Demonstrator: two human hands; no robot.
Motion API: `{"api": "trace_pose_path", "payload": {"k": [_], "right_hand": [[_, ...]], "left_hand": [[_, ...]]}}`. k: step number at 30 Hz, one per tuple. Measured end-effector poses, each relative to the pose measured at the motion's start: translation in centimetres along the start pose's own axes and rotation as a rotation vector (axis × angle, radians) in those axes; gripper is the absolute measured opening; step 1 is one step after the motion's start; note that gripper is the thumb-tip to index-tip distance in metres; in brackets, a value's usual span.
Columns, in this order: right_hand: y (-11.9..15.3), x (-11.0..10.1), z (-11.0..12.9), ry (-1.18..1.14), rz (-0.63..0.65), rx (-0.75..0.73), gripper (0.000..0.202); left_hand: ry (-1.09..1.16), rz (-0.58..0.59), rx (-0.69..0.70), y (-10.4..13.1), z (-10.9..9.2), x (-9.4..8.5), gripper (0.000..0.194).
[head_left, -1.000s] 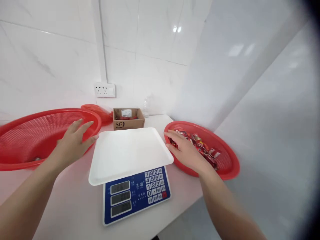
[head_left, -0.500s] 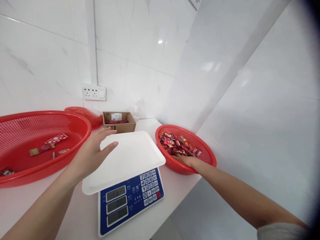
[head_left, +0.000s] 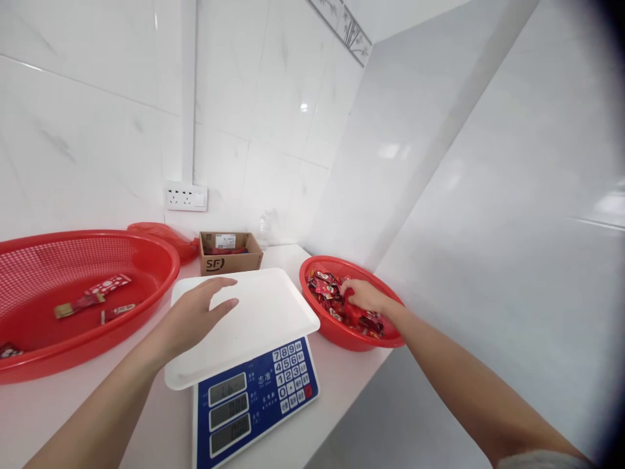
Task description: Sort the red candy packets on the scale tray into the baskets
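My left hand [head_left: 198, 316] hovers over the left part of the white weighing tray [head_left: 263, 312], fingers and thumb apart, holding nothing. The tray sits on a digital scale [head_left: 266, 384] with a blue keypad panel. At the right, my right hand [head_left: 366, 296] is inside a round red basket [head_left: 332, 333]. Its fingers are closed around a smooth red scoop-like thing [head_left: 352, 315], partly covered by the hand. Small red-wrapped snack packets [head_left: 325, 286] lie heaped around it in the basket.
A larger red basket [head_left: 146, 326] with a few packets stands at the left. Behind it lies a red plastic bag [head_left: 163, 238], beside a small cardboard box [head_left: 232, 262]. A wall socket [head_left: 186, 197] is above. The white table [head_left: 336, 384] ends at the right.
My right hand has come up from within the packets and now grips the red scoop-like thing. My left hand stays open above the tray. The view has tilted slightly upward.
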State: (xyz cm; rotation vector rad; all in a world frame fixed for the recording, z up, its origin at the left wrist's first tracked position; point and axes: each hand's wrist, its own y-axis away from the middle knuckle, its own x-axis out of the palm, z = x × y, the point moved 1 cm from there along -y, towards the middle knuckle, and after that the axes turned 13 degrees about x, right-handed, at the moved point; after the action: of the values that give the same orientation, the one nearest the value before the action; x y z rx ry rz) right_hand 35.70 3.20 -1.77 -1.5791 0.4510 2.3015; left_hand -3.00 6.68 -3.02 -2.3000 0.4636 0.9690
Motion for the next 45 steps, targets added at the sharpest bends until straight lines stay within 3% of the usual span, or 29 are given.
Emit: {"api": "trace_pose_path", "payload": {"k": [4, 7, 12, 16, 22, 27, 32, 37, 41, 45], "right_hand": [[-1.0, -1.9, 2.9, -0.239, -0.013, -0.057, 0.025], [-0.8, -1.5, 6.8, -0.435, 0.017, -0.165, 0.022], [0.9, 2.2, 13.7, -0.690, 0.171, -0.312, 0.018], [2.0, 5.4, 16.7, -0.757, 0.318, -0.338, 0.023], [2.8, 6.4, 16.7, -0.756, 0.376, -0.328, 0.038], [3.0, 6.1, 15.6, -0.676, 0.386, -0.282, 0.052], [2.9, 6.2, 15.0, -0.579, 0.217, -0.304, 0.037], [4.3, 5.5, 14.9, -0.540, 0.012, -0.450, 0.037], [6.3, 6.9, 14.6, -0.446, 0.148, -0.569, 0.030], [7.5, 7.8, 14.7, -0.436, 0.247, -0.593, 0.027]], "left_hand": [[0.008, -0.003, 0.013, 0.0, -0.3, 0.0, 0.048], [0.029, -0.004, 0.036, 0.2, -0.6, -0.1, 0.045], [0.028, 0.034, 0.054, 0.5, -1.0, -0.4, 0.049], [0.035, 0.110, 0.096, 0.6, -1.1, -0.4, 0.066], [0.028, 0.274, 0.113, 0.9, -0.4, 0.2, 0.076], [0.002, 0.304, 0.105, 0.9, 0.1, 0.9, 0.055], [0.050, 0.206, 0.077, 0.7, 0.4, 0.7, 0.029], [0.227, -0.010, -0.025, 0.1, 1.2, 0.1, 0.033], [0.489, -0.151, -0.097, -0.3, 1.0, -0.6, 0.044], [0.791, -0.173, -0.132, -0.4, -0.2, -1.0, 0.032]]}}
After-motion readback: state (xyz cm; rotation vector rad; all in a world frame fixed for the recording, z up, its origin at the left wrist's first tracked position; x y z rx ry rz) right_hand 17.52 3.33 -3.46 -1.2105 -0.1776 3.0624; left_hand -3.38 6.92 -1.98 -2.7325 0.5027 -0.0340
